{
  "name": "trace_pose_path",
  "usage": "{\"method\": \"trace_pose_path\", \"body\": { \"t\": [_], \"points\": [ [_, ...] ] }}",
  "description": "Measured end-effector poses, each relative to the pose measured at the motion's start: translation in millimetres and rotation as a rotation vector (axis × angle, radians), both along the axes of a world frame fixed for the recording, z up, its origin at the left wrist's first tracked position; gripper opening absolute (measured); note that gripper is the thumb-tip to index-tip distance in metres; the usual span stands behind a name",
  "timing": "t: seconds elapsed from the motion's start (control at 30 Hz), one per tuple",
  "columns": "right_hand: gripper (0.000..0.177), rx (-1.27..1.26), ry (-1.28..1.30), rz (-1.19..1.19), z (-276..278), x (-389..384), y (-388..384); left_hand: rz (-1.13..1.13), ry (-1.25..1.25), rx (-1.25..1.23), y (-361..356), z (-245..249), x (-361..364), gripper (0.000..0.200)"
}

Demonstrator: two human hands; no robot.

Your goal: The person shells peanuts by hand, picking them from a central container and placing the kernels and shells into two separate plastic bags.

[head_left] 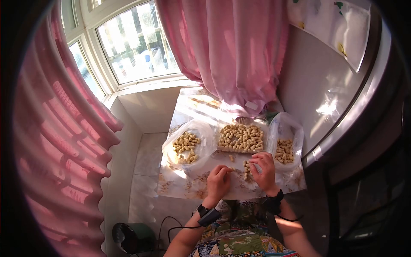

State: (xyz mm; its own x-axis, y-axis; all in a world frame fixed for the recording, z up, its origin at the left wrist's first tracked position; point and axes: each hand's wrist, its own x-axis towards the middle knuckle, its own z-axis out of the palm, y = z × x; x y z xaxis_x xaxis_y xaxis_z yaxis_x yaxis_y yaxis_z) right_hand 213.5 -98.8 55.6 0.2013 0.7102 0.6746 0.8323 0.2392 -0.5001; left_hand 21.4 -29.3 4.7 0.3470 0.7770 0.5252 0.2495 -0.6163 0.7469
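Observation:
My left hand (pixel 219 182) is closed over the near part of the table, thumb and forefinger pinched around a peanut (pixel 232 169) that shows at the fingertips. To its right, my right hand (pixel 264 173) is beside a small pile of unshelled peanuts (pixel 246 173), its thumb and fingers curved and apart. Just beyond the hands is a clear plastic box (pixel 239 150) full of peanuts. A white plastic bag (pixel 207 136) with peanuts inside stands open on the left. Another clear bag (pixel 295 128) on the right also holds peanuts. One loose peanut (pixel 231 158) lies in front of the box.
The patterned table (pixel 197 188) stands against a wall, with a pink curtain (pixel 239 55) hanging onto its back edge. A window (pixel 137 43) is at the far left. A dark round device (pixel 132 237) sits on the floor at lower left. Wrist devices with cables are on both arms.

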Motion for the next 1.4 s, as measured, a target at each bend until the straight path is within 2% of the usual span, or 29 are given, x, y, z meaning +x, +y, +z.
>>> {"method": "trace_pose_path", "body": {
  "t": [0.17,0.37,1.4],
  "points": [
    [0.022,-0.094,0.058,0.047,-39,-7,-18,-0.012,-0.009,-0.041,1,-2,0,0.018],
    [0.032,-0.125,0.102,0.014,-41,-7,-20,-0.008,0.008,0.009,3,-2,0,0.018],
    [0.027,-0.125,0.038,-0.029,-46,-12,-20,-0.014,0.019,-0.055,0,0,-1,0.017]
  ]
}}
